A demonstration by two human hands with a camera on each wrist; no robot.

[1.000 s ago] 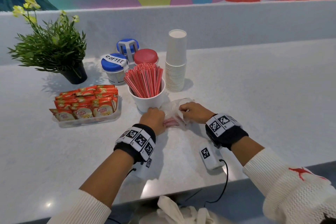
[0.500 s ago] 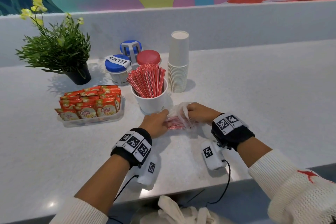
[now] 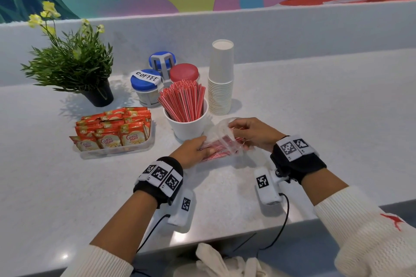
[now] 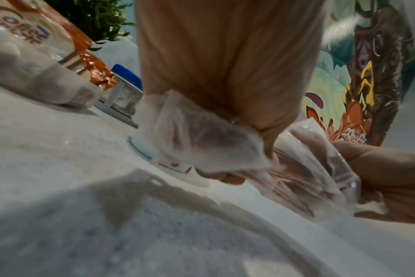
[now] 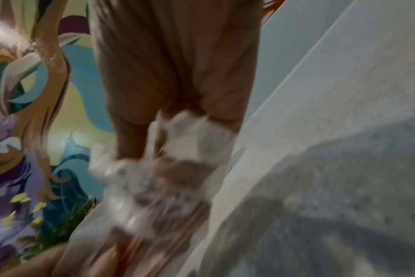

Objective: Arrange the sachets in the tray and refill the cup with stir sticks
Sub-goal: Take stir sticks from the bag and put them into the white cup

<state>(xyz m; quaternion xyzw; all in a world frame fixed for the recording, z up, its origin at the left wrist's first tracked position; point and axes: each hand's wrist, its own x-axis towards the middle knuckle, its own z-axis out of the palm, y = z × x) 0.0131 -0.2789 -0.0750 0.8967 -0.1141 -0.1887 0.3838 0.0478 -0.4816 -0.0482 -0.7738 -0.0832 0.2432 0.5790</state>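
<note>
Both hands are on the bag (image 3: 221, 141) at centre frame, just below the cup (image 3: 188, 127). The left hand (image 3: 193, 153) clamps its fingers (image 4: 230, 178) on the near end of the clear plastic, pinning it low over the counter (image 3: 315, 119). The right hand (image 3: 252, 134) pinches the other end, fingers (image 3: 235, 122) closed on the film and lifting the mouth up. Inside, a small bundle of red sticks (image 3: 216, 149) shows through the plastic, lying flat, not yet out of the bag. The right wrist view is blurred, so nothing finer can be told from there.

Now the score so far. Left of centre, the tray (image 3: 139, 148) holds the sachets (image 3: 112, 129) standing in tidy rows, orange faces forward, none loose on the counter, so that half looks done. The cup is already packed with upright red sticks fanning above the rim, so the refill looks well along. What remains, by my reading, is getting this last bundle out of the bag and into the cup, then clearing the empty plastic. It will be a tight fit among the sticks already in the cup.

Behind the cup stand the jars (image 3: 147, 84), a stack of paper cups (image 3: 220, 78) and, upper left, a plant (image 3: 72, 63), all untouched.
</note>
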